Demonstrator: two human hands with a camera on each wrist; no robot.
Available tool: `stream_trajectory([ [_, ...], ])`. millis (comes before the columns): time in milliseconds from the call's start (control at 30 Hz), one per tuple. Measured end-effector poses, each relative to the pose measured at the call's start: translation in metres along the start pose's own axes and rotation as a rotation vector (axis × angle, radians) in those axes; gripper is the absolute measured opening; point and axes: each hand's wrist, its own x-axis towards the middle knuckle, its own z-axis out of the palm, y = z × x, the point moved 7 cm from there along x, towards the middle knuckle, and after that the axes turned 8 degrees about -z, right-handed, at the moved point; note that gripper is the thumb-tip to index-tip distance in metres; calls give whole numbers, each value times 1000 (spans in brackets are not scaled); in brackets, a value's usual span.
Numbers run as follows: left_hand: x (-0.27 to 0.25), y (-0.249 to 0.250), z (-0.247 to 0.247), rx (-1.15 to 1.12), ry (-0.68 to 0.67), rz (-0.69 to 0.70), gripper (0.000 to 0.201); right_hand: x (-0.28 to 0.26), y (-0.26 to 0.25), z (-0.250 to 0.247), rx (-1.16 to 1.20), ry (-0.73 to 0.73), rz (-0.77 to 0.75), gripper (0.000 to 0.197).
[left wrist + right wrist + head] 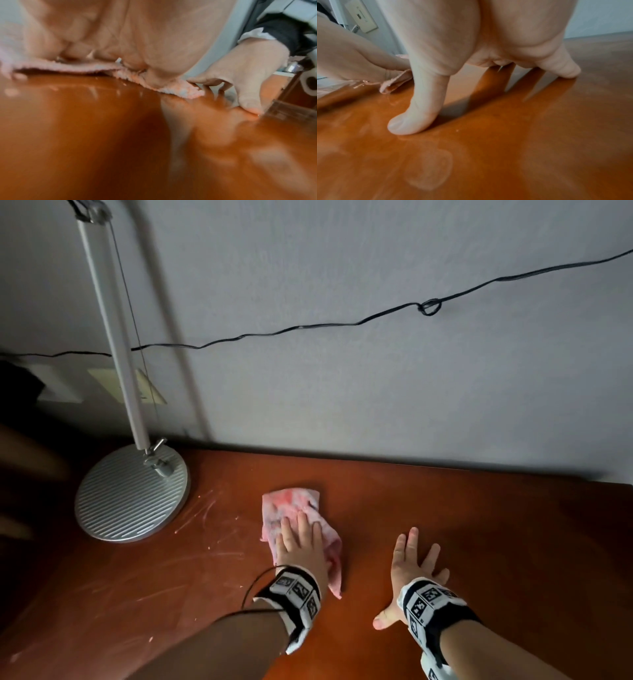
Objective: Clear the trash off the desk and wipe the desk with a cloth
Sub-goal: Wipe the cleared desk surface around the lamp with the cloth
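A pink cloth [294, 510] lies crumpled on the brown wooden desk [445, 508], a little left of centre. My left hand [301, 542] presses flat on it with straight fingers. The left wrist view shows the cloth's fluffy edge [180, 90] under the palm [137, 40]. To the right, my right hand [411, 563] rests on the bare wood with its fingers spread. In the right wrist view the thumb [419, 108] touches the desk [505, 135], and the cloth's corner [392, 83] shows at the left. Pale smears and small crumbs [202, 511] mark the desk left of the cloth.
A silver desk lamp stands at the back left on a round ribbed base [132, 494], its pole [109, 337] leaning up and left. A black cable [308, 326] hangs across the grey wall behind the desk. Wall plates [137, 388] sit behind the lamp.
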Motion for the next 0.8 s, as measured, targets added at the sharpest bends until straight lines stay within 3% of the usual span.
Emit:
stream_trajectory([
  [67, 29, -24, -10, 8, 64, 6, 71, 0, 1, 1, 17, -6, -1, 158],
  [200, 54, -88, -30, -108, 89, -235, 71, -1, 3, 2, 33, -1, -12, 158],
  [267, 32, -83, -21, -117, 47, -268, 73, 0, 2, 2, 34, -3, -15, 158],
  [400, -29, -27, 13, -54, -73, -175, 78, 2, 0, 1, 27, -11, -14, 158],
  [467, -33, -13, 10, -73, -83, -153, 77, 1, 0, 1, 25, -3, -14, 158],
  [667, 17, -68, -14, -127, 58, -228, 74, 0, 4, 3, 42, 37, -34, 159],
  [800, -12, -81, 9, -124, 31, -290, 74, 3, 3, 3, 46, 25, -39, 160],
])
